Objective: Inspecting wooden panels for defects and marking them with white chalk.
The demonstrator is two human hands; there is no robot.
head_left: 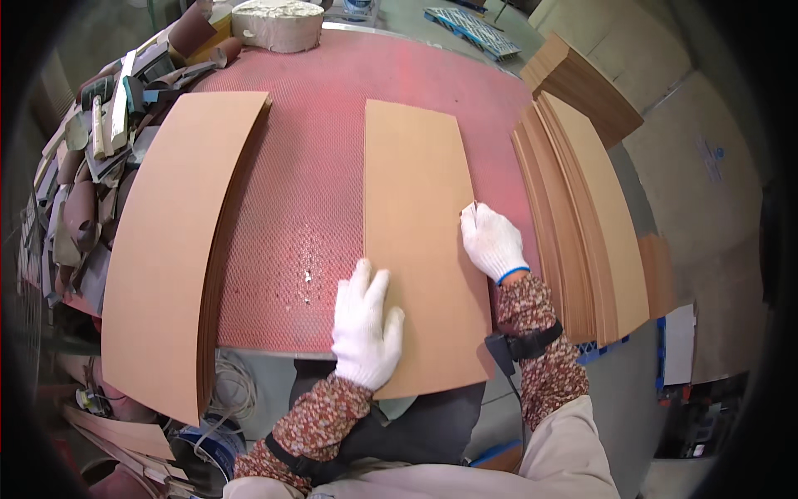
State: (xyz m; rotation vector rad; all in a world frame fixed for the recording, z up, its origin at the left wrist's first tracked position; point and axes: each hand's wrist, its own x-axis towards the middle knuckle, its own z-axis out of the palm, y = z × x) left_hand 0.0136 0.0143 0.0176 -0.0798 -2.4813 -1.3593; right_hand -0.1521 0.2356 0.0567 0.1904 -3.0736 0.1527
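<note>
1. My left hand, in a white knit glove, lies flat with fingers spread on the near left part of a thin brown board; the grip is released, pressing down and not closed round anything.
2. My right hand, gloved the same way, rests at the board's right edge about halfway along it. Its fingers are bunched at the edge, and something thin and dark shows at the fingertips; I cannot tell whether the grip is pinching that, the board's edge, or nothing.
3. The board lies lengthwise away from me in the middle of the table, on a red mesh mat, with its near end hanging over the table's front edge.
4. To my left a stack of like boards lies on the table, also overhanging the near edge.
5. To my right a fanned pile of boards sits just beside my right hand, its edges stepped.
6. Rolls and scraps of sandpaper are heaped along the far left rim of the table.
7. A pale round roll stands at the table's far edge.
</note>
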